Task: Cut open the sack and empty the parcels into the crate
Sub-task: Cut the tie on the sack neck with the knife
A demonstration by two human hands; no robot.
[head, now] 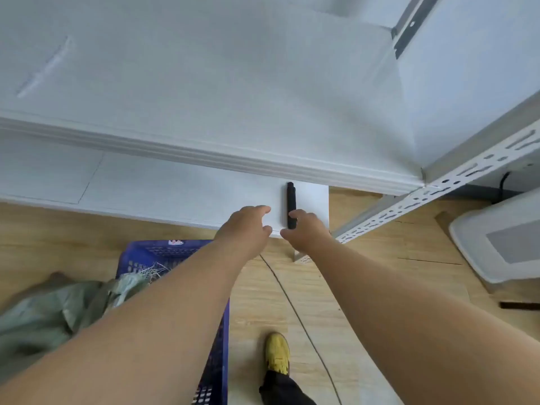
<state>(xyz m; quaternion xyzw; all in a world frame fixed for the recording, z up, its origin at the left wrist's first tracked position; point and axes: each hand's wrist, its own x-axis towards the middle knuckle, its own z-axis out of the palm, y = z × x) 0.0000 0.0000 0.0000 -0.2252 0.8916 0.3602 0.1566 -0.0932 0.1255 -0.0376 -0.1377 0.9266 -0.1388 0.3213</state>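
At the lower left of the frame, the green woven sack [43, 311] lay slumped over the near left corner of the blue plastic crate [163, 258]. Its fabric looked thin, crumpled and limp, with frayed strands showing at the bunched end [146, 271] over the crate. It should handle as a soft, shapeless load, probably slippery on its plastic weave. A firm hold on the gathered fabric just below the bunched end would likely control it best. The parcels were not visible, so their weight could not be judged.

At centre frame, the left hand [248, 226] hovered over the near edge of the white shelf board [175, 194]. Its fingers were loosely curled and grasped nothing.

Just to its right, the right hand [304, 229] reached the near end of the black cutter [291, 204]. The cutter lay lengthwise on the board, pointing away toward the upper shelf edge. The fingertips touched or overlapped its near end; whether they had closed round it could not be told. The cutter appeared rigid, slim and light, and should be taken along its body, clear of the blade end.

A yellow shoe [277, 352] stood on the wooden floor [365, 287] at bottom centre. A white perforated rack upright [438, 191] ran across the right side.
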